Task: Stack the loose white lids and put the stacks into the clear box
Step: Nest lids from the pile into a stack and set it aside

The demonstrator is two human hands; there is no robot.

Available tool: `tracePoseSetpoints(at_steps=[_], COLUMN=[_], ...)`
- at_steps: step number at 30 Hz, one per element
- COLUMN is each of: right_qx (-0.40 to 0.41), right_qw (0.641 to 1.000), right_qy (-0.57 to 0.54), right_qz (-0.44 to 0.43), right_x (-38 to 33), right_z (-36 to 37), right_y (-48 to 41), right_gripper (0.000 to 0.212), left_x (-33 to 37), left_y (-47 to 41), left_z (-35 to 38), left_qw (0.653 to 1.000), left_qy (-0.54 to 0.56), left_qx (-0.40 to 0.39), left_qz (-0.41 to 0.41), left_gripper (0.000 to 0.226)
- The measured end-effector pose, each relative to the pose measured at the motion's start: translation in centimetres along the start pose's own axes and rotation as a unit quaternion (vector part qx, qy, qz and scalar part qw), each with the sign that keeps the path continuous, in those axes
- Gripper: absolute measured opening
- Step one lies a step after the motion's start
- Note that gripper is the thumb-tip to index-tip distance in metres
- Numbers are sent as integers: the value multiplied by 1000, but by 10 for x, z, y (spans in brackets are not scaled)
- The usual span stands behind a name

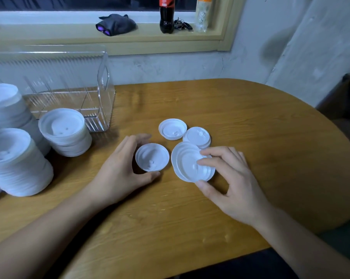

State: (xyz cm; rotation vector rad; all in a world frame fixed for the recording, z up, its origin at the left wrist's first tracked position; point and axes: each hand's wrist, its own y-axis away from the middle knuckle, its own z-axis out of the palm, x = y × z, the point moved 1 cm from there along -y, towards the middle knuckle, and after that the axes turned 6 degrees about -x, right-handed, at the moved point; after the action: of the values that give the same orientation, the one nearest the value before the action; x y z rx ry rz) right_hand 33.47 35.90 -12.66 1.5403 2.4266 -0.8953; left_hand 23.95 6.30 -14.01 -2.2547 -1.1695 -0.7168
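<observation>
A small stack of lids (188, 164) is pinched in the right hand (232, 178), with fingertips on its upper face and the thumb at its near rim. The stack is tilted, its face turned left. A single lid (152, 157) is enclosed by the curled left hand (119, 170), between thumb and fingers. Loose lids (172, 129) are noted on the table (250, 127) just beyond. The clear box (101, 109) stands far left.

Lid stacks (13, 158) (blurred) and the clear box (69, 77) run off the left edge; the far bottles (166, 17) are cut off at the top. The right hand (234, 178) hides part of the lids (188, 164) it pinches. Whether the left hand (117, 170) touches its single lid (152, 157) is unclear.
</observation>
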Motion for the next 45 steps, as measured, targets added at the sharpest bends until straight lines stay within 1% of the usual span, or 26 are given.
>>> tracePoseSetpoints(at_steps=[3,6,8,10,13,16,21,24,26,30,35,37,39,41,45], right_qx=[-2,8,16,23,66,97,44,-8,-36,-68,-87,-91,-85,-56,12], right_qw=[999,999,999,999,997,994,990,988,987,987,987,987,987,990,996], right_qy=[24,29,28,23,20,38,60,69,70,68,49,43,40,38,63], right_qz=[-30,-36,-37,-34,-19,-37,-118,-136,-138,-131,-125,-128,-132,-121,-61], right_x=[-11,-16,-17,-17,-20,-33,-68,-73,-72,-69,-66,-65,-65,-62,-45], right_z=[6,8,9,10,8,10,31,40,42,42,44,43,40,33,18], right_y=[3,3,2,1,0,0,1,1,1,5,6,6,7,8,13], right_gripper=[32,20,10,5,6,7,9,8,8,12,18,23,27,27,25], left_x=[0,-2,-1,1,4,8,17,17,16,16,14,14,14,13,19], left_y=[11,20,24,26,27,27,30,30,30,29,29,29,28,26,12], left_z=[-3,-7,-9,-11,-11,-9,-4,-7,-10,-14,-13,-14,-15,-15,-12], left_qw=[1000,1000,998,996,994,991,986,983,981,979,979,979,979,981,992], left_qy=[5,3,13,24,39,57,86,102,111,112,103,105,115,125,107], left_qx=[-4,-21,-49,-79,-101,-118,-140,-152,-159,-168,-171,-170,-162,-145,-64], left_qz=[6,16,22,26,24,25,24,21,26,36,32,39,45,36,7], left_gripper=[89,91,94,98,107,117,128,134,134,128,121,114,99,77,38])
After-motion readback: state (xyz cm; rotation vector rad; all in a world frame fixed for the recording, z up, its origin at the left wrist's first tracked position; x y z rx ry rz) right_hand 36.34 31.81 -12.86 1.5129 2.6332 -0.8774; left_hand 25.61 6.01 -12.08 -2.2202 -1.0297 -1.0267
